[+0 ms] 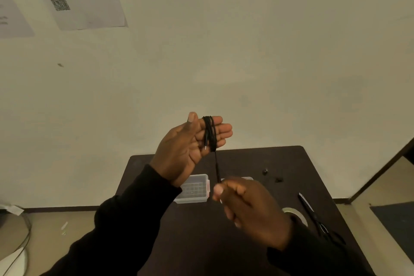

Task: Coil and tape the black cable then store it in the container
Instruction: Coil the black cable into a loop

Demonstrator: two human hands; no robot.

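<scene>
Thin black cable [210, 133] looped around flat, spread left hand [190, 148]; tail pinched in blurred right hand [248, 206] above dark bench [291, 163].

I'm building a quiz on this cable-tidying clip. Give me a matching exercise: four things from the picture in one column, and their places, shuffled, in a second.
Things:
1. black cable
2. clear container
3. tape roll
4. scissors

Places:
A. near the table's right edge
B. wound around the left hand's fingers
C. on the table below the left hand
D. partly hidden behind the right hand

Pairs: 1-B, 2-C, 3-D, 4-A
</scene>
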